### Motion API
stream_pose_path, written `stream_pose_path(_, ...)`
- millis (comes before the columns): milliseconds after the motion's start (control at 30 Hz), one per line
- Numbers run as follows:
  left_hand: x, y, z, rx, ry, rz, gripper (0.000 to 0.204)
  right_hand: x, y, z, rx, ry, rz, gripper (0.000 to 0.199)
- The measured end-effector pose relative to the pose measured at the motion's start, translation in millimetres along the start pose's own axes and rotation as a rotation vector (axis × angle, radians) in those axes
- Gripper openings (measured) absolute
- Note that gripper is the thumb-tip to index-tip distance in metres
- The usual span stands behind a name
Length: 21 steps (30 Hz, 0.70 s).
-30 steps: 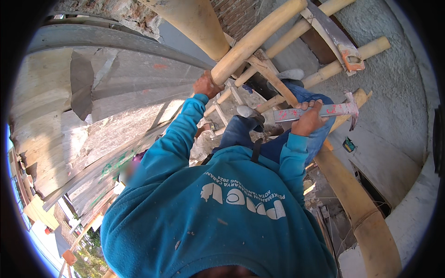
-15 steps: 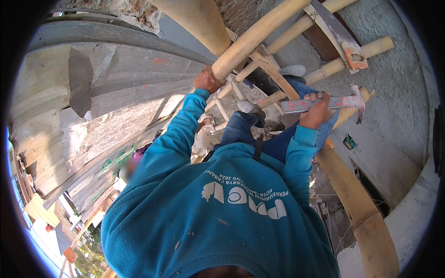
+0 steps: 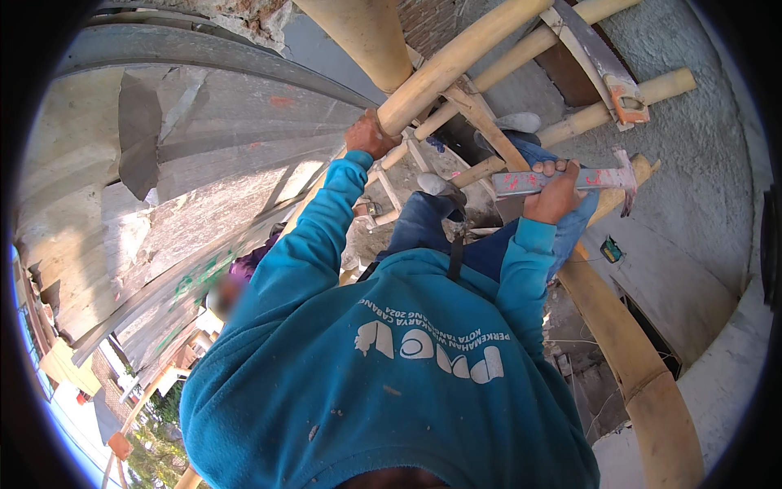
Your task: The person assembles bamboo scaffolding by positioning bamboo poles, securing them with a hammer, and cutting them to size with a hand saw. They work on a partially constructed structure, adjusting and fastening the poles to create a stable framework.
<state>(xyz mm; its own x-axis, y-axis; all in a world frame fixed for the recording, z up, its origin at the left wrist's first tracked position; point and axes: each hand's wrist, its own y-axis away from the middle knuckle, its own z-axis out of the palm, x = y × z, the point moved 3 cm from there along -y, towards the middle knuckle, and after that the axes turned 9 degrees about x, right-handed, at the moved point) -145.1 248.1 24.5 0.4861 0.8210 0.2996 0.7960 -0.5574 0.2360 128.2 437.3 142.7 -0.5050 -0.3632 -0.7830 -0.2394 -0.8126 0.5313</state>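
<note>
My left hand [image 3: 372, 135] is closed round the lower end of a thick bamboo pole [image 3: 464, 65] that slants up to the right. In my right hand [image 3: 556, 192] is a claw hammer [image 3: 601, 178], gripped by its grey, red-marked handle. The hammer lies nearly level above my right thigh, its head pointing right and its handle end towards the middle. Above it a handsaw [image 3: 582, 45] with an orange grip hangs across the bamboo poles, apart from both hands.
Bamboo poles [image 3: 586, 122] and wooden pieces [image 3: 481, 118] form a frame around my legs, with ground far below. A thick bamboo [image 3: 627, 359] curves down at right beside a rough grey wall [image 3: 692, 122]. Corrugated sheets [image 3: 236, 114] spread left. Another person [image 3: 244, 265] is below them, partly hidden.
The view has shifted slightly, and more of the other person's purple sleeve shows. Both hands keep the same holds on the bamboo pole and the hammer.
</note>
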Motion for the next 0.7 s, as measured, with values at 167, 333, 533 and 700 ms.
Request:
stream_pose_path(167, 7, -2, -3, -0.012, -0.027, 0.01, 0.076, 67, 61, 5, 0.102, -0.062, 0.07, 0.013)
stream_pose_path(333, 5, -8, -3, 0.02, -0.021, -0.004, 0.076, 119, 73, 6, -0.278, 0.325, 0.564, 0.017)
stream_pose_path(533, 7, 2, -5, -0.007, -0.002, 0.003, 0.071, -14, -24, -6, 0.032, -0.054, -0.022, 0.014)
stream_pose_path(700, 5, 2, -2, 0.022, -0.039, 0.005, 0.07, 22, 53, -11, -0.048, -0.047, 0.123, 0.013)
